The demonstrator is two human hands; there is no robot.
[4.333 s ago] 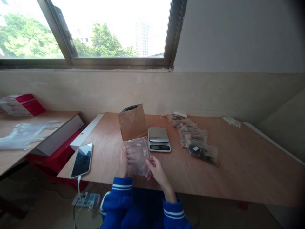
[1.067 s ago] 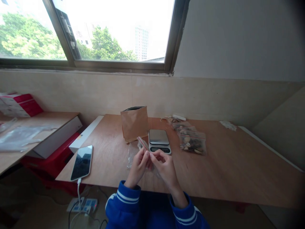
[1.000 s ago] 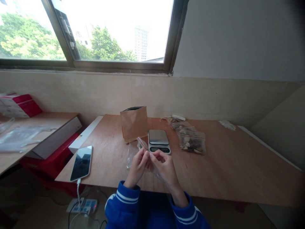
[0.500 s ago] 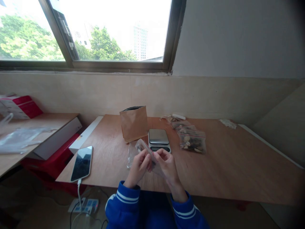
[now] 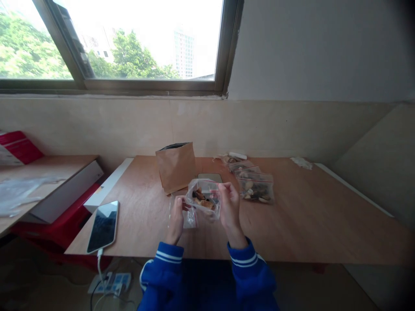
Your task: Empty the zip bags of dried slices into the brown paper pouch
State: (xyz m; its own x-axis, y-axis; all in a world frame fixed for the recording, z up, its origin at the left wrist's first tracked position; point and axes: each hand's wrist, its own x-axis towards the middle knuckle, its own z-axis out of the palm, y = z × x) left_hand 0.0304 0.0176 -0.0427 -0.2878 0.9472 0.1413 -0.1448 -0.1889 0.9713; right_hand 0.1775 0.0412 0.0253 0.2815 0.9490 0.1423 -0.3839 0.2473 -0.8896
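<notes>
The right hand (image 5: 229,204) gripped a clear bag (image 5: 202,210) of brown pieces (image 5: 207,204) by its three-o'clock edge, at six o'clock from the scale (image 5: 214,176), the left hand's (image 5: 177,217) hold at nine o'clock unclear, the likely light, limp, slippery plastic best pinched along its rim.

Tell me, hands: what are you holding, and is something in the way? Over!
Right hand pinching clear plastic bag; left hand at its other side, grip unclear. Brown chunky pieces inside. Bag partly blocks view of silver-topped scale.
</notes>
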